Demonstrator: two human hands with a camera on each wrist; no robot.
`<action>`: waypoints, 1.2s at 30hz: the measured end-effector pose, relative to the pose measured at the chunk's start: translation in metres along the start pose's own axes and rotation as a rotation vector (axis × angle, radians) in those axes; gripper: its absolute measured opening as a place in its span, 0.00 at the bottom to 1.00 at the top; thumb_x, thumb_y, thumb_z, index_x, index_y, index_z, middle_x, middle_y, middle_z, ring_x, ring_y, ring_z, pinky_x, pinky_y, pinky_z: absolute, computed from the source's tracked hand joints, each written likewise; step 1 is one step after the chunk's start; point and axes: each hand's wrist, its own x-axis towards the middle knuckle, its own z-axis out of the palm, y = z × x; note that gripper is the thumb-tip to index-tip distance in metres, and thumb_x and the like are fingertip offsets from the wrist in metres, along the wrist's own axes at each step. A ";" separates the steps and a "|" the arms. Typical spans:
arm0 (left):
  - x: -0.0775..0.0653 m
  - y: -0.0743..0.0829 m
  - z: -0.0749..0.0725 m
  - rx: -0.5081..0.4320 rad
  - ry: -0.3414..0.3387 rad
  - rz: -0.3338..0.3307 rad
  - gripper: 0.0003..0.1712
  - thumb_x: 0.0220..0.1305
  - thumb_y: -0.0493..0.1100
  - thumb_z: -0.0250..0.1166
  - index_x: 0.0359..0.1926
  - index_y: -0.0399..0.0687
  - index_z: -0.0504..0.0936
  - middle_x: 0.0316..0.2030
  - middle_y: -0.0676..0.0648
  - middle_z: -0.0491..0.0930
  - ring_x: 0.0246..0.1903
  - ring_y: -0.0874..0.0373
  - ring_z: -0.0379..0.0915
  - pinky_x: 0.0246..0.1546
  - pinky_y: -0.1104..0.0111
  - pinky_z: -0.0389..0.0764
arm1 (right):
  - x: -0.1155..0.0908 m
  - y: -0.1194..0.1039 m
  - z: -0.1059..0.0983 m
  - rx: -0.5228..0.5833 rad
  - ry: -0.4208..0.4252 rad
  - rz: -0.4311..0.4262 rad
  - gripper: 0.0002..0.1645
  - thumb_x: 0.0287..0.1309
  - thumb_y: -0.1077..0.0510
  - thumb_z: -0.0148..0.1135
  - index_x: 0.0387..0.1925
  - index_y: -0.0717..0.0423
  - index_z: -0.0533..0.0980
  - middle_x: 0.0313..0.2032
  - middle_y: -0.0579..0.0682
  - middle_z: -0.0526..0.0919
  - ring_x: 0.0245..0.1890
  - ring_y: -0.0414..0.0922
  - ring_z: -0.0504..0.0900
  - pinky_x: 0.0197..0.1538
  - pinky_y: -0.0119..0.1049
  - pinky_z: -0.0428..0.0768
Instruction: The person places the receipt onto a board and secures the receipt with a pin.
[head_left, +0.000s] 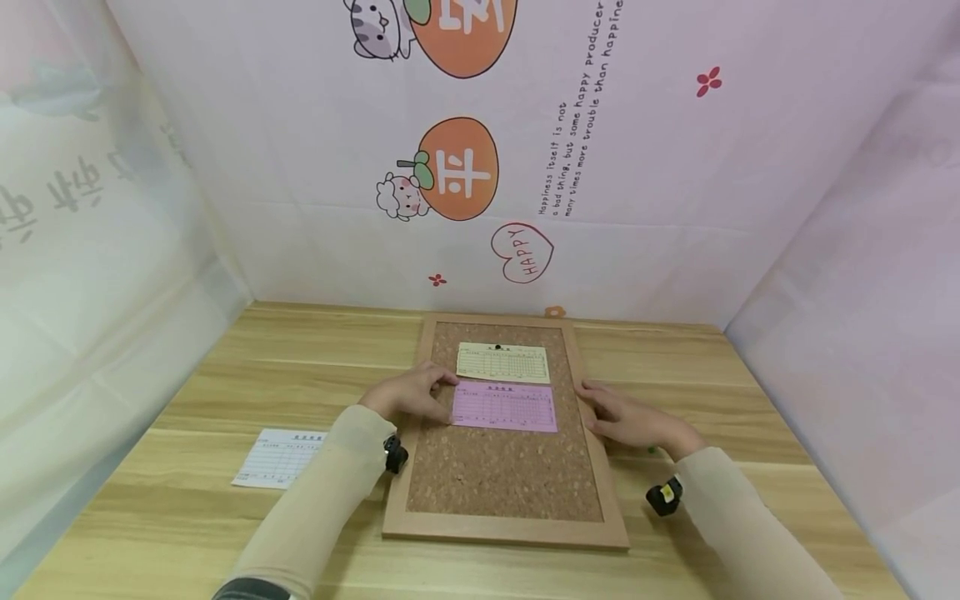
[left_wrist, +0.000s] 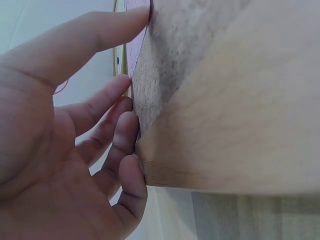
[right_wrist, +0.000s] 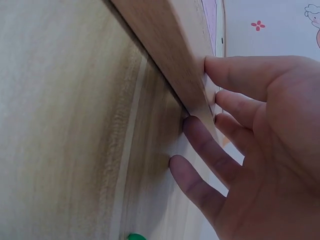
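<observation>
A wood-framed cork board (head_left: 502, 479) lies on the table with its long side running away from me. Across it lies a pink printed slip (head_left: 504, 408), just below a pale yellow slip (head_left: 502, 364) that has a black pushpin (head_left: 498, 347) at its top edge. My left hand (head_left: 411, 393) touches the pink slip's left edge with thumb and fingertips, its fingers loosely bent. On the board's right frame rests my right hand (head_left: 633, 419), fingers spread; in the right wrist view some fingertips touch the frame and others reach the table beside it.
A white printed slip (head_left: 281, 458) lies left of the board, partly behind my left sleeve. Something small and green (right_wrist: 136, 237) sits on the table by my right wrist. Printed cloth walls (head_left: 637, 250) stand at the back and both sides.
</observation>
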 end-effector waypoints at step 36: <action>-0.022 -0.015 -0.012 -0.148 0.072 0.174 0.28 0.64 0.42 0.70 0.63 0.42 0.76 0.55 0.40 0.79 0.53 0.46 0.75 0.54 0.50 0.75 | -0.002 0.000 0.000 0.051 -0.016 0.033 0.38 0.75 0.53 0.53 0.76 0.67 0.53 0.76 0.69 0.41 0.74 0.69 0.42 0.69 0.67 0.50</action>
